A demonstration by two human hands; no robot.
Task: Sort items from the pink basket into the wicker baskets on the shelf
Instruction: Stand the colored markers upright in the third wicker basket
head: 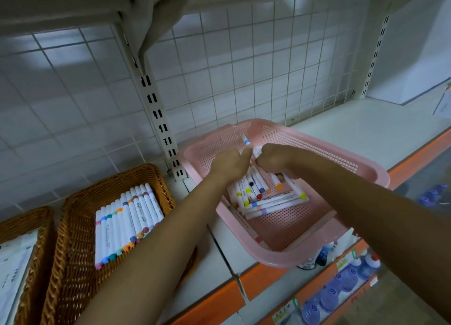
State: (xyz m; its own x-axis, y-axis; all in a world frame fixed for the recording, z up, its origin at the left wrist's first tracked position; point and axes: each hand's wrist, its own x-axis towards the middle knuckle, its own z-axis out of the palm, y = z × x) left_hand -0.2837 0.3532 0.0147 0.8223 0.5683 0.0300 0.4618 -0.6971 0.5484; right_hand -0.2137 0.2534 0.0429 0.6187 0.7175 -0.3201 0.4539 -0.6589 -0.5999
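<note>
The pink basket sits tilted on the white shelf, holding several white markers with coloured caps. Both my hands are inside it. My left hand holds markers, one with a blue band sticking up past its fingers. My right hand is curled around more white markers. To the left, a wicker basket holds a neat row of sorted markers. A second wicker basket at the far left holds white paper items.
The shelf's orange front edge runs below the baskets. A slotted upright and wire grid back stand behind. Blue-capped bottles fill the lower shelf. An upper shelf hangs overhead.
</note>
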